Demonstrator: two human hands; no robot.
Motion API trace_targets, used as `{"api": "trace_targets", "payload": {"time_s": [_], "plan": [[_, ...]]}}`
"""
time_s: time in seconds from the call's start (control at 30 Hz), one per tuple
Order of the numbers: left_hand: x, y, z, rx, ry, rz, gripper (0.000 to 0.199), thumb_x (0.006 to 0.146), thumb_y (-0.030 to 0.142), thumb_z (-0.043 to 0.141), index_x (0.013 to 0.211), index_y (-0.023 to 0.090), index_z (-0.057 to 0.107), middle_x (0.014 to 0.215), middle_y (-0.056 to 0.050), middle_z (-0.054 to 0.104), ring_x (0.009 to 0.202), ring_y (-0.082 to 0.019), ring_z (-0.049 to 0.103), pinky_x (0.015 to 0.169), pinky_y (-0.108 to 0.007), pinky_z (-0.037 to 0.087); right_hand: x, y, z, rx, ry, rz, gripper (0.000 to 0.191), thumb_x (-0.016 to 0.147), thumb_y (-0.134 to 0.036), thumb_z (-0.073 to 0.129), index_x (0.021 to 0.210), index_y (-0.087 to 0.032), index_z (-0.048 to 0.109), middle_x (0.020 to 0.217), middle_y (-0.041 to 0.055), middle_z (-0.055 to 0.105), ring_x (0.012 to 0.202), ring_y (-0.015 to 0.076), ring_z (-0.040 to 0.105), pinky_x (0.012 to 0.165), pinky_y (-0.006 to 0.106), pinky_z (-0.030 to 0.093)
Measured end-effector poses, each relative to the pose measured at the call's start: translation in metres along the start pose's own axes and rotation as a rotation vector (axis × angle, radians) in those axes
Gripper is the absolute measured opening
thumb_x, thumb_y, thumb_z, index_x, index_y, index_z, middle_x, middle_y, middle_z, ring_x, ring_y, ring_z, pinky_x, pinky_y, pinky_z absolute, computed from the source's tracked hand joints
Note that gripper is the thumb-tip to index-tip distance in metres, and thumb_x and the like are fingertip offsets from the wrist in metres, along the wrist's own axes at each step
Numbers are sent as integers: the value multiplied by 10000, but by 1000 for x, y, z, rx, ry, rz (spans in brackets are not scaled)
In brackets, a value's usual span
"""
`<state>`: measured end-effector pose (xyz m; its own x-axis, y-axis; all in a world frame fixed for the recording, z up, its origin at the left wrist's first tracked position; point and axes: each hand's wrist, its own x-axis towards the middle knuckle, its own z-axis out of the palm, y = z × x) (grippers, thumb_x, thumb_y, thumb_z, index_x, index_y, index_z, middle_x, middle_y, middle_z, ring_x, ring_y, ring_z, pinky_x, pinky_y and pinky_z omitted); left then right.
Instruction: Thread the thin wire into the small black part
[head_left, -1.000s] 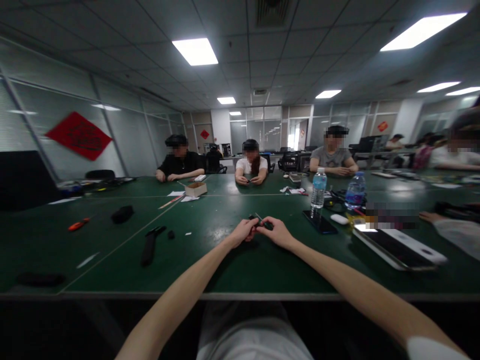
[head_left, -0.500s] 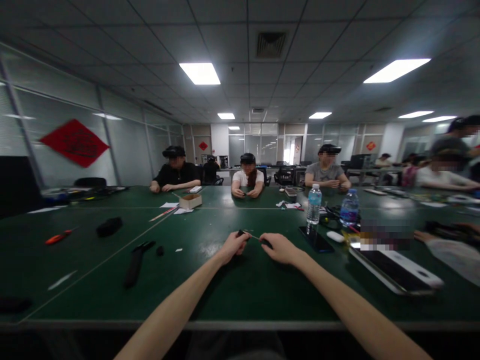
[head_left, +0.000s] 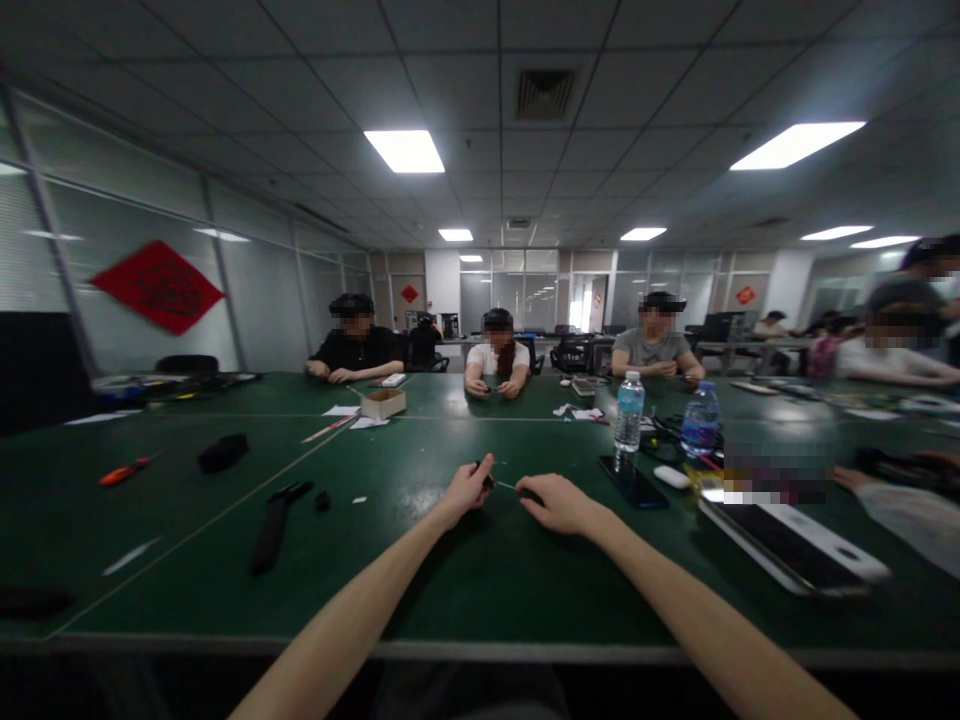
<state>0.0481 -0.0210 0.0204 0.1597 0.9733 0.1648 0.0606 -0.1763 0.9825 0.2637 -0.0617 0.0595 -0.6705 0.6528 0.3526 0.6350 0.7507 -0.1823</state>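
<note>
Over the green table (head_left: 420, 590), my right hand (head_left: 559, 503) is closed around the dark handle of a screwdriver (head_left: 507, 486). Its thin metal shaft points left, toward my left hand (head_left: 466, 492). My left hand is closed on a small black part (head_left: 489, 480), thumb raised along it. The shaft's tip meets or nearly meets this part; the exact contact is too small to tell. Fingers cover most of the part and most of the handle.
To the left lie an orange screwdriver (head_left: 126, 471), a black strap-like piece (head_left: 271, 530) and a black block (head_left: 223, 453). On the right are a phone (head_left: 634, 482), water bottles (head_left: 628, 415), and a white device (head_left: 795, 545). Several people sit around; one co-worker's hand (head_left: 851, 480) rests far right.
My left thumb has lifted more upright, and the black part shows a little more. The view has shifted slightly; both hands stay in nearly the same place.
</note>
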Motion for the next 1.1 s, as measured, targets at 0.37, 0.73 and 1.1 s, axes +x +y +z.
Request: {"api": "trace_targets", "payload": {"time_s": [0.37, 0.73, 1.1], "plan": [[-1, 0, 1, 10, -2, 13, 654, 725, 760, 203, 655, 167, 470, 434, 7, 476, 307, -91, 373, 341, -200, 214, 0, -13, 4, 46, -4, -44, 274, 862, -309, 465, 1113, -235, 547, 991, 48, 627, 889, 184, 579, 789, 275, 412], [1, -2, 1, -55, -10, 9, 637, 723, 756, 248, 653, 164, 471, 404, 28, 417, 306, -75, 320, 341, -187, 179, 2, -12, 3, 109, 16, -59, 246, 862, -341, 487, 1060, -216, 564, 969, 40, 619, 859, 173, 570, 776, 273, 426], [1, -4, 4, 65, 99, -81, 677, 725, 765, 191, 575, 166, 469, 374, 13, 419, 300, -87, 339, 345, -203, 184, 1, -24, 4, 213, -5, -27, 299, 869, -290, 456, 1132, -216, 578, 1074, 48, 627, 958, 191, 572, 866, 299, 417]]}}
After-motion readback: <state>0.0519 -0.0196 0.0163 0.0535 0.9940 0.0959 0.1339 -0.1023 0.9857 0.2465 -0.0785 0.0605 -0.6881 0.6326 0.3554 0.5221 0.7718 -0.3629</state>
